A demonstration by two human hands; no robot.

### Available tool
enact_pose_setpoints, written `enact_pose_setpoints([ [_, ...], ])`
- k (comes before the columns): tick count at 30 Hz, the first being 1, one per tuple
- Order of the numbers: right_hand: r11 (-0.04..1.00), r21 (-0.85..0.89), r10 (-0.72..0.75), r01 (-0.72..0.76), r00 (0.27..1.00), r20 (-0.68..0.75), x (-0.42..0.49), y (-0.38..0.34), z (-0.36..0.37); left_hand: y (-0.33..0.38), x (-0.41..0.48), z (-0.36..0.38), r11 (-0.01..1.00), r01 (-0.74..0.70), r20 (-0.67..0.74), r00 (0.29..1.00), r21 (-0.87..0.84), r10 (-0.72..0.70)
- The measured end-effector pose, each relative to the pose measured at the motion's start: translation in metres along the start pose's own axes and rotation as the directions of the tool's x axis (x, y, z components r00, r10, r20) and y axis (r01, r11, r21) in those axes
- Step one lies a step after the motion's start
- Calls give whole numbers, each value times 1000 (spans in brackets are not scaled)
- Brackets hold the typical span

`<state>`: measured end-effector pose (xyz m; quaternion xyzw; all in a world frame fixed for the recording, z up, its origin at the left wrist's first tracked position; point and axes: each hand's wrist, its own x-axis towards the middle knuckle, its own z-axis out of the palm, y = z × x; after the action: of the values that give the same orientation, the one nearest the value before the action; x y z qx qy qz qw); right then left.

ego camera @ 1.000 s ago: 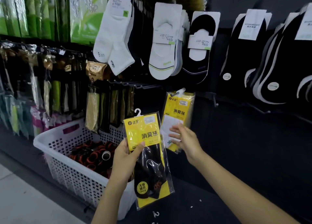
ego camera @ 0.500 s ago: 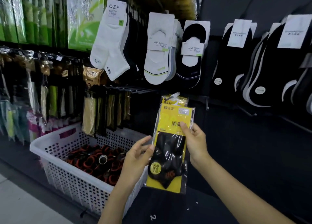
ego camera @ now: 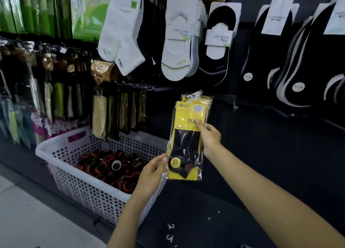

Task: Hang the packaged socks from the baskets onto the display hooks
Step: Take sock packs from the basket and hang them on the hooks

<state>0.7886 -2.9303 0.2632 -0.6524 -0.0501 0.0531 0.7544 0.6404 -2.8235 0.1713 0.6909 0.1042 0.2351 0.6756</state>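
Observation:
A yellow sock packet (ego camera: pixel 188 135) with black socks inside hangs in front of the dark display wall, its white hanger up by the hook (ego camera: pixel 196 94). Another yellow packet sits directly behind it, only its top edge showing. My right hand (ego camera: pixel 209 137) pinches the packet's right edge, thumb on the yellow label. My left hand (ego camera: pixel 153 171) touches the packet's lower left edge with its fingertips. A white perforated basket (ego camera: pixel 78 180) on the floor to the left holds several black-and-orange rolled socks (ego camera: pixel 112 165).
White and black no-show socks (ego camera: pixel 179 42) hang on hooks above. Rows of packaged socks (ego camera: pixel 115 113) hang over the basket at the left. Bare metal hooks (ego camera: pixel 287 114) stick out of the dark wall to the right. Pale floor lies at lower left.
The packet moved from my left hand up and right, in front of the packet hanging on the hook. My right hand took its right edge; my left slid down to its bottom corner.

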Motion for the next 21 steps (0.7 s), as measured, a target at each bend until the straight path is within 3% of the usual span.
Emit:
enact_pose_setpoints([
  [6,995,-24,100,-101,994,-43,-17,33,-45,-8,-8,-1,989,52,-8,999,139,-52],
  [12,975,-145,172,-167,985,26,-68,76,-123,-13,-34,18,954,38,44,998,298,-53],
  [17,899,-356,318,-254,938,134,-121,125,-194,-39,-72,44,917,100,129,979,387,-161],
  [21,813,-467,455,-348,880,137,-165,179,-241,-75,-105,79,894,151,262,924,422,-279],
])
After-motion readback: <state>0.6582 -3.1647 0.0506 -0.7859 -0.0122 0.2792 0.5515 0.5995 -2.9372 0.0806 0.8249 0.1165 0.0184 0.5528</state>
